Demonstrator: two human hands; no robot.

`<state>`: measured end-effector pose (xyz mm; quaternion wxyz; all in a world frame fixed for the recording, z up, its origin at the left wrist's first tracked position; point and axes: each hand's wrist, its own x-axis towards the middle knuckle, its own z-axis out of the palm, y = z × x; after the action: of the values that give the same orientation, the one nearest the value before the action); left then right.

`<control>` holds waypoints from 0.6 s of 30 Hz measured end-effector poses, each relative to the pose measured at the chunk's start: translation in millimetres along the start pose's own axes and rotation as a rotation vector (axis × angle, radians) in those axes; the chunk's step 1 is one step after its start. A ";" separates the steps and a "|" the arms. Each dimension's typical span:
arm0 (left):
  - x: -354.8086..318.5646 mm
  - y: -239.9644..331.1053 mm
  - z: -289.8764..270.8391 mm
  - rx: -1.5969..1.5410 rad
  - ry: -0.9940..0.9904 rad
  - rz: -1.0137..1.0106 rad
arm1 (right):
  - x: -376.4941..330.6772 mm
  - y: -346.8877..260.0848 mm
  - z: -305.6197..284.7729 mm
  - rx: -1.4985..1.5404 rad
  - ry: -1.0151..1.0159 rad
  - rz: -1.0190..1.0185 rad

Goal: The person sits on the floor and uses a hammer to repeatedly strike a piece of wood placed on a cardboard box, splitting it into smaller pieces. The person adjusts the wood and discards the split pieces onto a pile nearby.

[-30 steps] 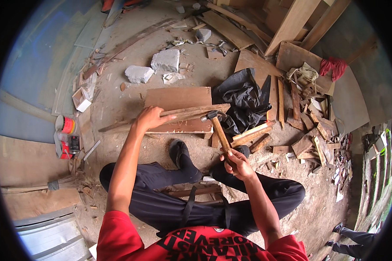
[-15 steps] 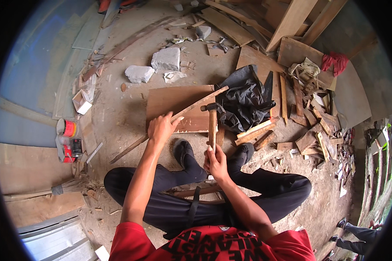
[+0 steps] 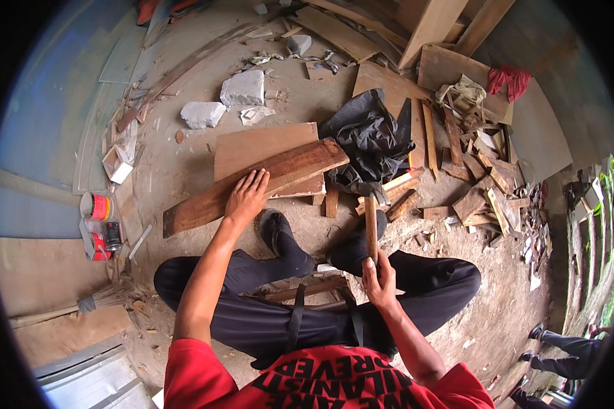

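A long brown wooden plank (image 3: pixel 297 163) lies slantwise with its broad face up, its right end higher in the view than its left. It rests across a flat wooden board (image 3: pixel 252 141) in front of my feet. My left hand (image 3: pixel 247 196) lies on the plank near its middle, fingers stretched over the face. In my right hand (image 3: pixel 380 279) is a hammer (image 3: pixel 371 228), gripped low on its wooden handle. The hammer stands nearly upright in the view, and its dark head blends into the black plastic sheet (image 3: pixel 368 140) behind it.
Scrap wood (image 3: pixel 481 198) is heaped at the right, beside a red cloth (image 3: pixel 507 82). Pale stone blocks (image 3: pixel 243 88) sit at the far left. Tins (image 3: pixel 97 206) and a straw broom (image 3: pixel 109 295) lie along the left. Another person's legs (image 3: pixel 563 354) show at lower right.
The plank has turned from its narrow edge to its broad face. My left hand has gone from gripping its edge to lying flat. The hammer has moved right and lower in the view.
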<state>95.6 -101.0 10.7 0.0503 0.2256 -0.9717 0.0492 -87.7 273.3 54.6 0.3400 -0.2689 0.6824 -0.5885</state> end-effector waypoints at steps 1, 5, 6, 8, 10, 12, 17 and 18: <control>1.4 -1.1 0.5 -0.032 0.013 0.034 | 4.1 2.5 0.4 -0.034 0.010 -0.013; 6.3 7.0 -1.9 -0.138 0.067 0.025 | 10.7 -1.2 15.7 -0.036 0.060 -0.010; 7.1 11.7 -3.9 -0.144 0.061 -0.032 | 12.6 -6.2 19.5 0.015 0.051 0.023; 21.5 43.2 -23.7 -0.377 0.098 -0.138 | 12.9 1.7 18.3 0.012 0.057 0.047; 42.6 78.8 -48.5 -0.734 0.243 -0.168 | 12.8 6.0 14.4 -0.095 0.071 0.022; 61.3 120.7 -69.2 -1.166 0.198 -0.266 | 12.6 7.2 9.6 -0.162 0.091 0.008; 94.8 171.3 -69.1 -1.729 0.070 -0.350 | 17.4 2.8 10.3 -0.255 0.136 -0.033; 95.7 172.8 -63.9 -1.745 0.032 -0.419 | 16.7 1.7 9.0 -0.278 0.114 -0.004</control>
<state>-61.7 19.4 72.8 0.2252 0.2792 -0.6014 -0.7139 -91.1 255.1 49.7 0.2591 -0.2810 0.7750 -0.5033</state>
